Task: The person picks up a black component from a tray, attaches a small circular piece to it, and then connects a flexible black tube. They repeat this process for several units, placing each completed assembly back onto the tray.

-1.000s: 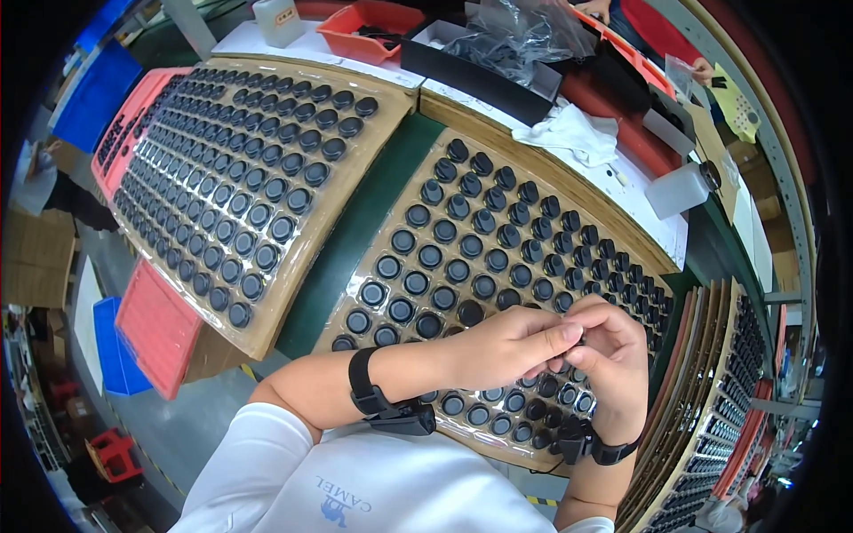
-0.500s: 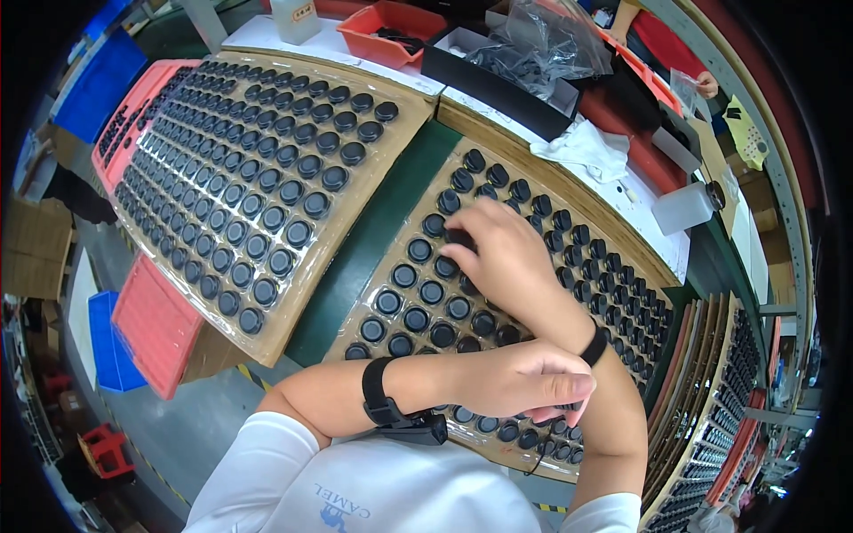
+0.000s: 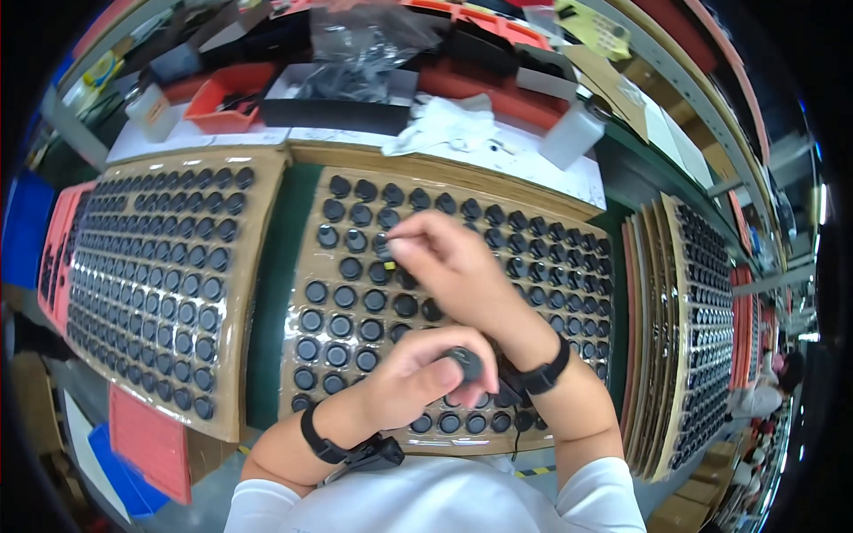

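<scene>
A dark round cap (image 3: 464, 365) lies in my left hand (image 3: 418, 377), whose fingers curl around it above the near part of the middle board. My right hand (image 3: 453, 266) reaches over the same board, thumb and fingertips pinched on a small black piece (image 3: 383, 247), probably a cap, partly hidden by the fingers. A tiny yellow spot shows just below those fingertips. Beneath both hands, rows of black round caps (image 3: 344, 297) stand on a cardboard sheet (image 3: 317, 266) with shiny clear plastic. My hands and forearms hide part of the rows.
Another cap-filled board (image 3: 233, 355) lies at left, across a green strip (image 3: 271, 302). Upright boards (image 3: 662, 355) stack at right. Behind are a red bin (image 3: 227, 111), a black box (image 3: 338, 114), white cloth (image 3: 449, 123) and two bottles (image 3: 576, 133).
The view has swung, so the boards sit differently in the picture. My left hand has drawn back from across the right wrist, and its cap now shows. My right hand remains over the caps.
</scene>
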The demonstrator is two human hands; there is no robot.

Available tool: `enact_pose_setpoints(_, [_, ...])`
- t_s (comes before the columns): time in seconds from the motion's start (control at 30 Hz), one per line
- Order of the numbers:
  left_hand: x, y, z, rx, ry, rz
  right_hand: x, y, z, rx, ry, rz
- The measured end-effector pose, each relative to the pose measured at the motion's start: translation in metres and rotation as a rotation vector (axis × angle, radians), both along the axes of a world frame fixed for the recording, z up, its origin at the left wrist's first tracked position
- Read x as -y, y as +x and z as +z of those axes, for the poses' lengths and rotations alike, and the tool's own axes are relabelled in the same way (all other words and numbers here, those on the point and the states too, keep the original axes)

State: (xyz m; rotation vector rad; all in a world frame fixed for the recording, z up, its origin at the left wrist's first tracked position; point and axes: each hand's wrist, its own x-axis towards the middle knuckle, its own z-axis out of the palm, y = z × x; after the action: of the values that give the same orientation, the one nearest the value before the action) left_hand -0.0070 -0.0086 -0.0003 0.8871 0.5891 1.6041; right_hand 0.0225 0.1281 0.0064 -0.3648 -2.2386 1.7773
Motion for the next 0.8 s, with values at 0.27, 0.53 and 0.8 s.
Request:
enact_pose_setpoints(0.27, [-0.009,0.006,0.004,-0.125,-0.211,0.486,0.004,0.104,0.012,-0.218,-0.278,-0.366])
enact_pose_setpoints(0.53, [-0.011,0.013,0.0,-0.391,-0.276,0.421,0.003,0.112,0.003,-0.323,0.468,-0.23])
enact_pose_setpoints(0.8, [-0.015,0.01,-0.008,-0.225,-0.27,0.352,0.002,0.119,0.002,-0.338,0.06,-0.214])
